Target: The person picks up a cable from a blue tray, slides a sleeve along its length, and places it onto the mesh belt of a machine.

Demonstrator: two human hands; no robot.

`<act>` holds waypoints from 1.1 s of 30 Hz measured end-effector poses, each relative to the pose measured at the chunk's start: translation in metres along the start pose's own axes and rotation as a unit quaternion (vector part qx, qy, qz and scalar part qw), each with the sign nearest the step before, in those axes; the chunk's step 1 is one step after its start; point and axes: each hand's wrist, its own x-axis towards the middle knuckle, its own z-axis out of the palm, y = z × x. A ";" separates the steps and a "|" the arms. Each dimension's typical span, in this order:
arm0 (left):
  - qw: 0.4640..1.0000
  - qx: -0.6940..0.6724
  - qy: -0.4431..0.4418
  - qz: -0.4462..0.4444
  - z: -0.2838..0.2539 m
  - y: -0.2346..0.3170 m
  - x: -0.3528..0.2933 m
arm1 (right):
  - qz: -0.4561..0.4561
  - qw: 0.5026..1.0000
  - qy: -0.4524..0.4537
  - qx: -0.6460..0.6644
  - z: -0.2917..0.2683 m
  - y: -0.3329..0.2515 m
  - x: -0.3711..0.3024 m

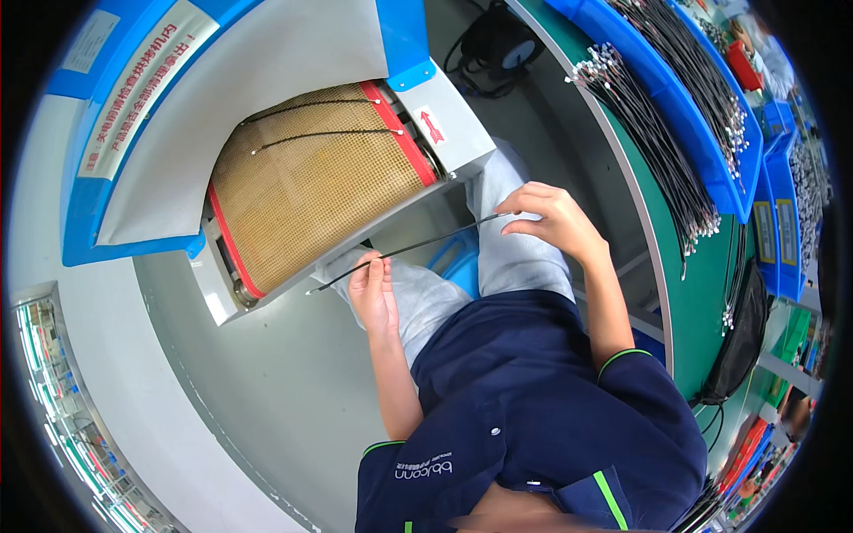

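Note:
A thin black cable with small pale ends stretches aslant between my two hands, above my lap. My left hand pinches it between thumb and fingertips near its left end, and a short tip sticks out beyond the fingers. At the other end my right hand has its fingertips on the cable, with thumb and fingers bent round that end. Ahead and to the left, two similar black cables lie on the tan mesh belt of a conveyor, apart from each other and from my hands.
A blue and white machine housing with a pale curtain arches over the belt. On my right, a green bench carries a large bundle of black cables and blue bins. A black reel stands beyond the conveyor.

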 end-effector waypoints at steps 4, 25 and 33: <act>1.000 0.002 0.008 0.003 -0.001 -0.001 0.001 | -0.034 0.998 0.030 -0.042 -0.002 -0.007 0.006; 0.995 0.014 -0.030 -0.091 -0.007 -0.006 0.010 | -0.078 0.981 0.155 -0.092 0.085 0.007 0.084; 0.987 0.045 -0.043 -0.147 -0.013 -0.021 -0.005 | -0.058 0.977 0.173 -0.111 0.128 0.027 0.123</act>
